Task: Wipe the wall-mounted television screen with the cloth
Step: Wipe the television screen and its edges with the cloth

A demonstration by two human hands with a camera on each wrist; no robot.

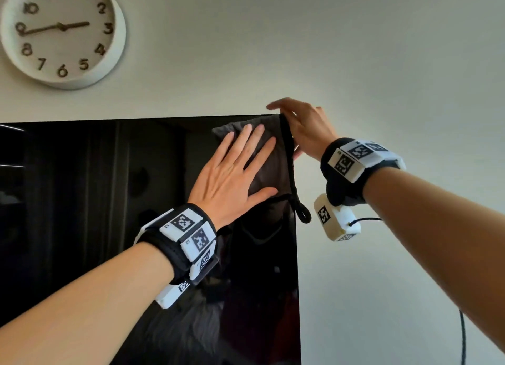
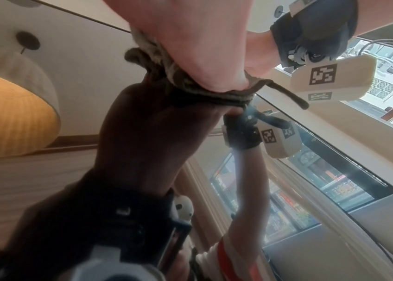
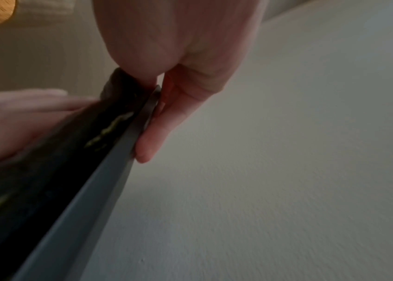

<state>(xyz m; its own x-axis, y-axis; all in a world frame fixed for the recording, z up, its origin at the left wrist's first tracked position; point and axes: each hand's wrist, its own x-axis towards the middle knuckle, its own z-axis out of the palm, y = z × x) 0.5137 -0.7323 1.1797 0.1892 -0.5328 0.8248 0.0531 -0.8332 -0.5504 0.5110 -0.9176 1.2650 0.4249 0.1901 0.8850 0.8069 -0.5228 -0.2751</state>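
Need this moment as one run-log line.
left hand: flat, pressing cloth on television screen top-right corner | right hand: gripping the television's right edge | wiping: underway

The right hand [image 3: 178,62] is gripping the television [image 3: 123,171] at its thin grey edge, thumb on the front and fingers [image 3: 152,136] lying behind against the pale wall [image 3: 287,171]. A dark cloth [image 3: 116,83] is bunching beside the thumb, with the left hand [image 3: 20,121] lying flat on the black screen, blurred.

Pale plain wall [image 1: 355,50], round white clock [image 1: 62,31] high at left.
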